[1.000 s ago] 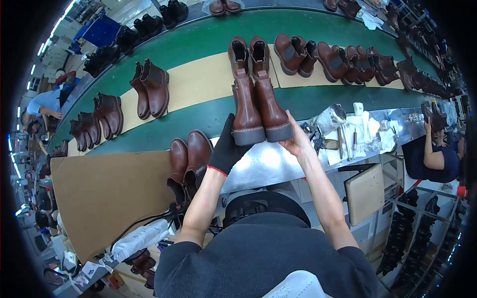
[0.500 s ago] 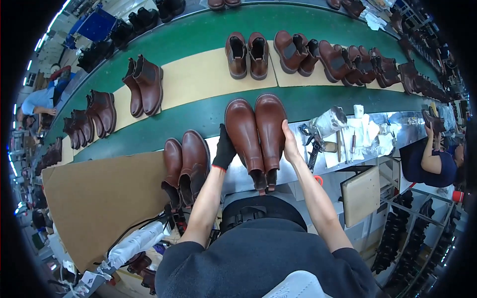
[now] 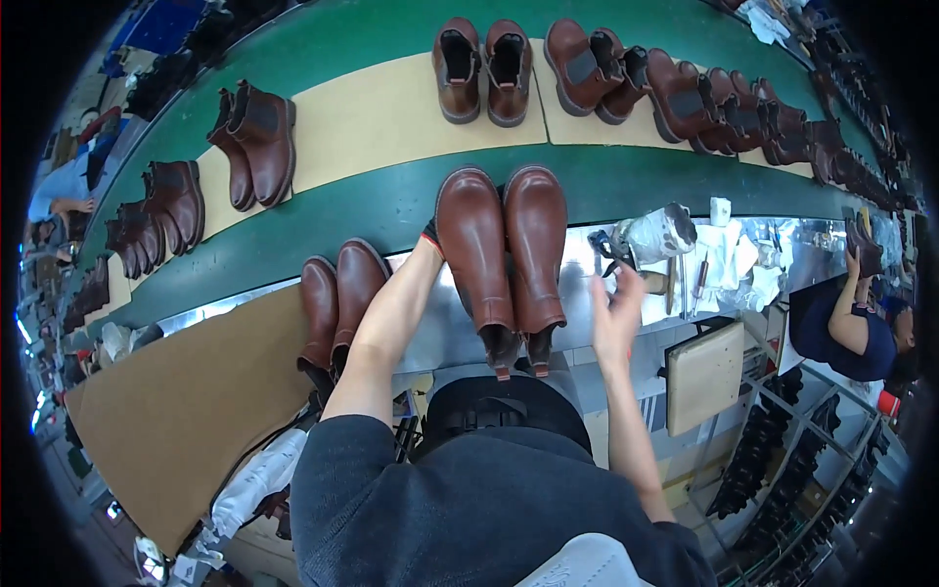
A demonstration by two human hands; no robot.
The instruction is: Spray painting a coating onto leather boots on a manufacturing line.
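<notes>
A pair of glossy brown ankle boots is in front of me, toes pointing away and shafts toward my body. My left hand (image 3: 430,234), in a dark glove with a red-orange cuff, reaches behind the left boot (image 3: 475,256) and holds it; its fingers are mostly hidden. Close beside it is the right boot (image 3: 536,252); whether it touches the bench cannot be made out. My bare right hand (image 3: 617,318) is off the boots, thumb and fingers apart, holding nothing. It is nearest to a dark-handled tool (image 3: 613,256) and a whitish wrapped container (image 3: 657,238).
A metal bench (image 3: 577,284) runs before me, with hand tools and crumpled white paper (image 3: 726,256). Another brown pair (image 3: 337,298) stands left by a cardboard sheet (image 3: 196,411). Beyond, a green conveyor (image 3: 381,191) carries several boot pairs. A co-worker (image 3: 853,333) sits at right.
My right hand has let go of the right boot and moved right, toward the tools. My left hand has slid farther behind the left boot.
</notes>
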